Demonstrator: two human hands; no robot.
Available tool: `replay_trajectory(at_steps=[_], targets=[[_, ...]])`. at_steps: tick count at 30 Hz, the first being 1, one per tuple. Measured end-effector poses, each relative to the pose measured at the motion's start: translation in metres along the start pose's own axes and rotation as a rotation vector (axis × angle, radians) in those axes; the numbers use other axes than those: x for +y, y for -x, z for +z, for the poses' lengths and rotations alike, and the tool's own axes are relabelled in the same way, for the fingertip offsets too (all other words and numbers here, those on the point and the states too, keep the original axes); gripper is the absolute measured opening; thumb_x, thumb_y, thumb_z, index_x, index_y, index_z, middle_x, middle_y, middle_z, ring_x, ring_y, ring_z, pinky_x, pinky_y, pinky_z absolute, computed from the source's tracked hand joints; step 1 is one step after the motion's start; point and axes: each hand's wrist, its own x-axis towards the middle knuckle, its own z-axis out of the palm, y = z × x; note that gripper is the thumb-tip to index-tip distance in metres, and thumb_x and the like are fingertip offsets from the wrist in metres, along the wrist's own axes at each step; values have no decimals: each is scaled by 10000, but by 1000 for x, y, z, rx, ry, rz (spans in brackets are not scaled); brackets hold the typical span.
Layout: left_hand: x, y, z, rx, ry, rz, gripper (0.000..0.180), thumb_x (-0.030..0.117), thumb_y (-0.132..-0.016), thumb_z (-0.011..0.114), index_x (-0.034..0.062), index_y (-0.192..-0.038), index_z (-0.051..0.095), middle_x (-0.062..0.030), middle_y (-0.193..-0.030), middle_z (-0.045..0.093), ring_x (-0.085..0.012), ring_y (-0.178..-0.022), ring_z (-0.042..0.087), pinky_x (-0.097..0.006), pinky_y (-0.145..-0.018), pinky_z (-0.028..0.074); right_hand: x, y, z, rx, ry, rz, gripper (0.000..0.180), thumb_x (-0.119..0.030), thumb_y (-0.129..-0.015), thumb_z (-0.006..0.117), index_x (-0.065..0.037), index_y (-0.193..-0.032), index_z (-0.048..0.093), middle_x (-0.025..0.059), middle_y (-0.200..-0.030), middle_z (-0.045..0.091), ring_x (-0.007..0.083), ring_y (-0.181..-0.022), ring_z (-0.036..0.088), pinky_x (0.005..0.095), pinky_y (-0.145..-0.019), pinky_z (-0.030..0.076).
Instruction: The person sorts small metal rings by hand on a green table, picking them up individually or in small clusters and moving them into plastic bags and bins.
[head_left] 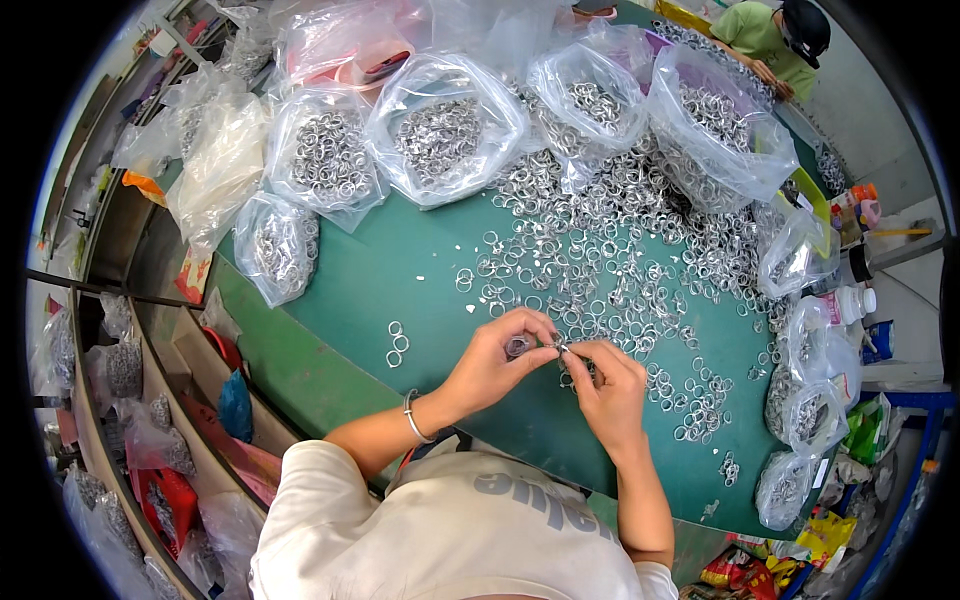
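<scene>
My left hand (497, 362) and my right hand (610, 388) meet over the near part of the green table. Their fingertips pinch a small silver metal ring (562, 349) between them. Inside the curled fingers of my left hand sits a small round greyish-purple thing (517, 346), too small to name. Just beyond both hands spreads a wide scatter of loose silver rings (600, 270), thickening into a heap at the back right. A smaller cluster of rings (703, 405) lies to the right of my right hand. Several rings (397, 343) lie apart at the left.
Open clear plastic bags of rings (440, 140) line the table's (360, 270) far side, with smaller bags (785, 490) down the right edge. Shelves (120, 400) with bagged parts stand at the left. A co-worker (770, 45) in green sits at the far right. Colourful packages (825, 540) lie low at right.
</scene>
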Motion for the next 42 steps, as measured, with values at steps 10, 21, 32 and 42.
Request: replay_trajectory(at_steps=[10, 21, 32, 42], targets=[[-2, 11, 16, 170, 199, 59, 174, -64, -742, 702, 3, -854, 588, -134, -1040, 600, -103, -774, 581, -220, -603, 469, -14, 11, 3, 47, -4, 5, 41, 6, -792, 662, -5, -800, 623, 89, -718, 622, 195, -529, 569, 294, -475, 430], [12, 26, 15, 206, -283, 437, 334, -51, -717, 725, -2, -1031, 623, -111, -1025, 610, -106, -661, 475, -226, -589, 423, -21, 23, 3, -29, -241, 190, 30, -3, -804, 670, 3, -826, 650, 40, -623, 570, 76, -462, 367, 252, -432, 300], [20, 46, 9, 231, -375, 545, 354, -52, -707, 725, 1, -1051, 661, -100, -1003, 615, -109, -665, 496, -220, -575, 429, -41, 37, 2, 76, 55, -162, 56, 4, -788, 673, -12, -827, 636, 71, -728, 636, 155, -543, 587, 277, -480, 438], [12, 76, 9, 126, 384, -171, 281, 19, -826, 641, -14, -1104, 632, -51, -992, 579, -62, -708, 465, -200, -631, 406, -29, 58, 21, -126, -884, 442, 86, -20, -860, 645, 34, -922, 618, 34, -819, 645, 20, -629, 527, 153, -530, 364]])
